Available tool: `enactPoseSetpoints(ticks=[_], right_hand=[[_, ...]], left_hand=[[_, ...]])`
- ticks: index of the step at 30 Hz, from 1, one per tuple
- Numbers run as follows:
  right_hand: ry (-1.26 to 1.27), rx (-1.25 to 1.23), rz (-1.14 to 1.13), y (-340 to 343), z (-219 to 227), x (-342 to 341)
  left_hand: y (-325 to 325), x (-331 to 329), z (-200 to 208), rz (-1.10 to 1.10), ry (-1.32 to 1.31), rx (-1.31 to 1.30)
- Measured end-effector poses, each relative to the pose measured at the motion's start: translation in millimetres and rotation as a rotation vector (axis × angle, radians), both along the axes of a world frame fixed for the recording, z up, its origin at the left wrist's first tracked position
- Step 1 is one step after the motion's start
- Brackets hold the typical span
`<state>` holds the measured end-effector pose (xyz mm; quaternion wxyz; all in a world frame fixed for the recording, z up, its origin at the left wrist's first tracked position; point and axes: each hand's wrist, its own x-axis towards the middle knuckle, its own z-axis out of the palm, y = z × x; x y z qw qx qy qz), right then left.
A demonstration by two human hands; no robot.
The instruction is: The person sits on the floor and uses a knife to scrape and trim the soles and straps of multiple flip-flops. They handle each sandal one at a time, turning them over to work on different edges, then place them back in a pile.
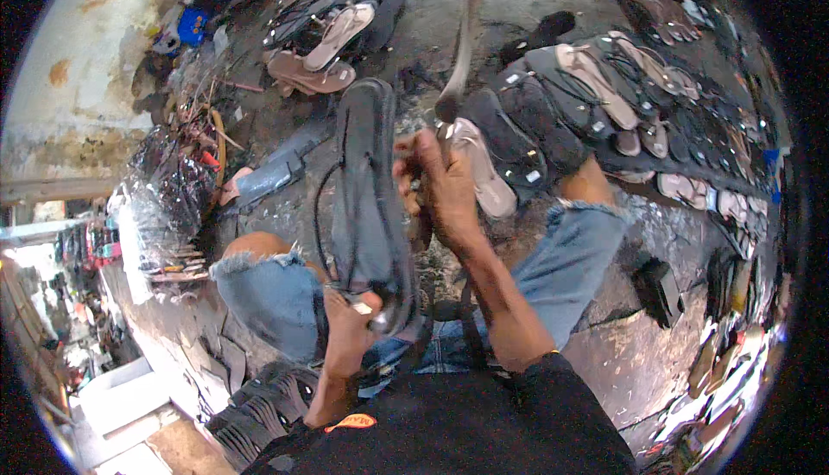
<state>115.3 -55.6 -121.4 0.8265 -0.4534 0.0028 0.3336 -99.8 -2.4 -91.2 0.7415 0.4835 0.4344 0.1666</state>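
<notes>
A dark grey and black strap sandal (370, 164) is held up lengthwise between my knees. A thin black strap loops out from its left side. Wrapped round its near end is my left hand (350, 324), closed, with a small pale tag by the thumb. My right hand (445, 186) is just right of the sandal's middle. Its fingers are curled in; what they hold, if anything, I cannot make out. Beyond that hand, a long, thin, blurred strip (462, 60) runs to the top edge, its dark lower end near my knuckles.
Several finished-looking sandals (596, 86) lie in rows at the right. A smaller pile of sandals (341, 34) is at the far left. Clear plastic bags (168, 190) stand by the left wall. Stacked black soles (263, 410) lie at lower left, and a black block (658, 292) at right.
</notes>
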Motion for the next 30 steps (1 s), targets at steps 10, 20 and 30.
enactPoseSetpoints(ticks=[10,20,30], right_hand=[[-0.622,-0.389,-0.074,-99,63,-64],[-0.640,-0.868,0.312,-240,33,-183],[-0.820,-0.940,0.528,-211,43,-86]], left_hand=[[-12,79,82,-0.314,-0.184,0.421],[-2,44,88,-0.410,0.005,-0.169],[-4,51,80,-0.605,0.088,0.061]])
